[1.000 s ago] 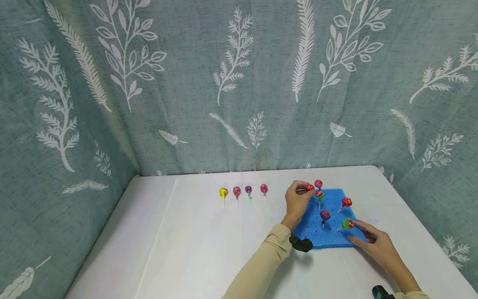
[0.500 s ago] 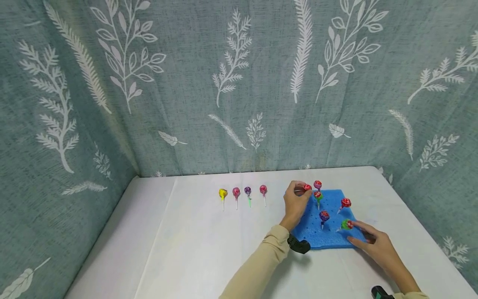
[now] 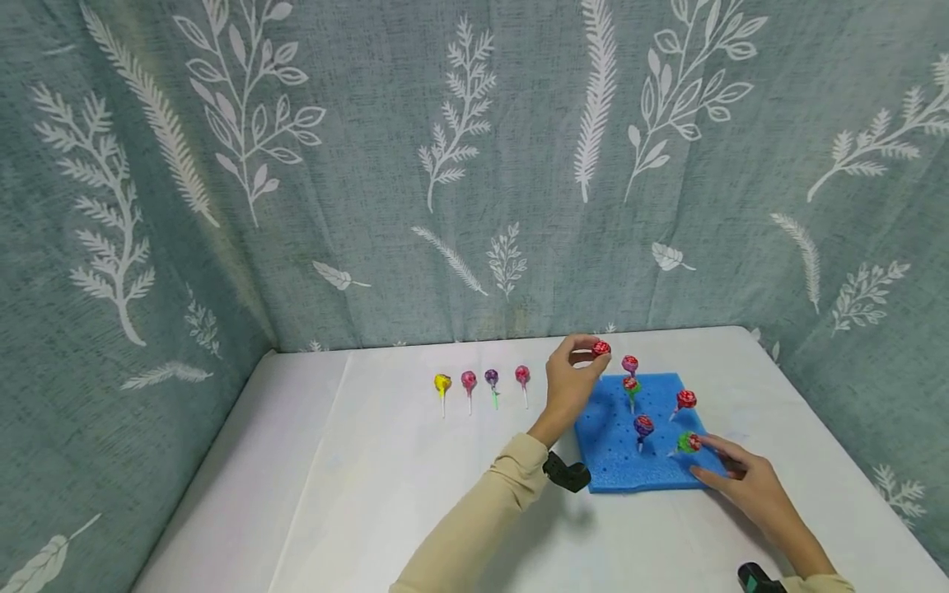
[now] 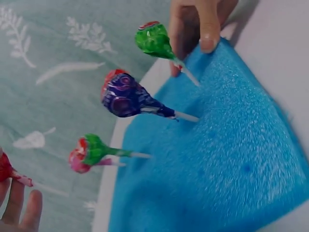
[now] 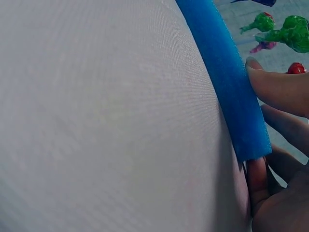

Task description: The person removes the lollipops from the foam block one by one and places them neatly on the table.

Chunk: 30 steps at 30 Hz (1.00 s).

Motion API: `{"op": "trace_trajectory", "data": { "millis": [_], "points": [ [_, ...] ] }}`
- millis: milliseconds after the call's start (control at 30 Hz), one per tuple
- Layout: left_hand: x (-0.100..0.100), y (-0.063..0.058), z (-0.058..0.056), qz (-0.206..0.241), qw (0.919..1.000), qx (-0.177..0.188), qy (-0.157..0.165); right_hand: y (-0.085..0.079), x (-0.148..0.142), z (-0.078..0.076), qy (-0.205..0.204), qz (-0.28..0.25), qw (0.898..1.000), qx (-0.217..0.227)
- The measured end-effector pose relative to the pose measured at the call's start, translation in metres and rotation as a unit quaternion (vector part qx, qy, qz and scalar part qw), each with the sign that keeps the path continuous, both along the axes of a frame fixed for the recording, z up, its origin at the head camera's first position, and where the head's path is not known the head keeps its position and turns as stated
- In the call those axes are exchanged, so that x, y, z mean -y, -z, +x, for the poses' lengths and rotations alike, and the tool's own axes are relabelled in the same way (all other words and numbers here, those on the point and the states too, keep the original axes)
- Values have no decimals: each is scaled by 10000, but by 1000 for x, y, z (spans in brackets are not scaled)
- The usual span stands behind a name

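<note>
In the head view my left hand pinches a red lollipop by its wrapped head, above the back left corner of a blue foam block. In the left wrist view that lollipop has its white stick free in the air, apart from the foam. My right hand grips the foam's front right corner, thumb on top and a finger beneath in the right wrist view. Several lollipops stand in the foam, among them a purple one, a green-and-red one and a red one.
A row of lollipops lies on the white table left of the foam: yellow, pink, purple and another pink one. A patterned green curtain hangs behind the table. Small holes dot the foam.
My left hand has moved left and away from me with the red lollipop, off the foam's back left part. My right hand stays on the foam's corner.
</note>
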<state>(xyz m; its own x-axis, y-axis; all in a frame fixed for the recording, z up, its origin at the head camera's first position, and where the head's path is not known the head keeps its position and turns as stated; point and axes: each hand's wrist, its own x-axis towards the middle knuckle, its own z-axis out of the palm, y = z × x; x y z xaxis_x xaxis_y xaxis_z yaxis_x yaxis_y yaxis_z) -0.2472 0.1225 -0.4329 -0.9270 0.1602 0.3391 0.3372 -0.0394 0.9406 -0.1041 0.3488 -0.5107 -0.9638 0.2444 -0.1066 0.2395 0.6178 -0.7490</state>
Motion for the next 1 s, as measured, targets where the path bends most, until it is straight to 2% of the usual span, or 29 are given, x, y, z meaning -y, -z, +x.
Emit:
{"op": "trace_trajectory", "data": {
  "millis": [67,133,300,600,1000],
  "points": [
    [8,-13,6,-31,9999,-90,56,0,1,-1,18,-38,10000,28],
    [13,-18,8,-61,9998,-139,113,0,1,-2,29,-78,10000,39],
    [16,-3,-6,-205,9993,-255,176,1,0,0,35,-117,9999,-15],
    [32,-7,-6,-321,9980,-499,211,0,0,0,-26,-22,9999,-137],
    [58,-9,-11,-599,9970,-478,46,5,-1,-1,-39,173,9995,-268]
  ]
}}
